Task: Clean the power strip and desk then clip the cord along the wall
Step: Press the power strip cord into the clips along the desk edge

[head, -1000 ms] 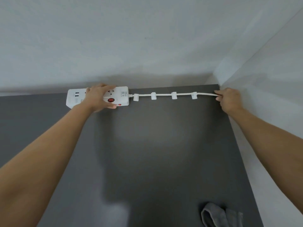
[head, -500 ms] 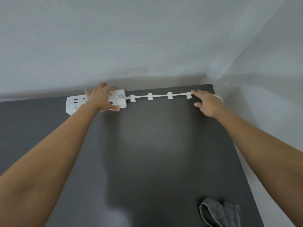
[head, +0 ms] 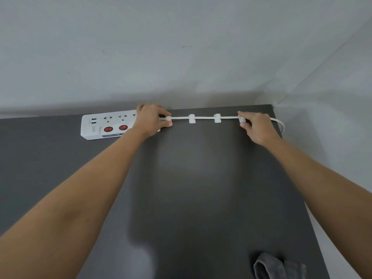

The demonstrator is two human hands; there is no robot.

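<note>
four white clips (head: 192, 119) carry the cord (head: 203, 118) in a straight run along the desk's (head: 201, 188) far edge, just under the wall (head: 181, 57). the cord leaves the power strip (head: 106, 125), which lies flat at 11 o'clock against the wall, and drops off the desk corner at 1 o'clock. left hand (head: 153, 121) covers the strip's right end, fingertips pinching at the first clip, probably seating the cord while pinning the strip down. right hand (head: 256, 125) pinches the last clip at 1 o'clock, likely pressing it down. holding both ends should keep the run taut. a grey cloth (head: 278, 267) sits bunched at 5 o'clock, well apart, so cleaning looks done.
</note>
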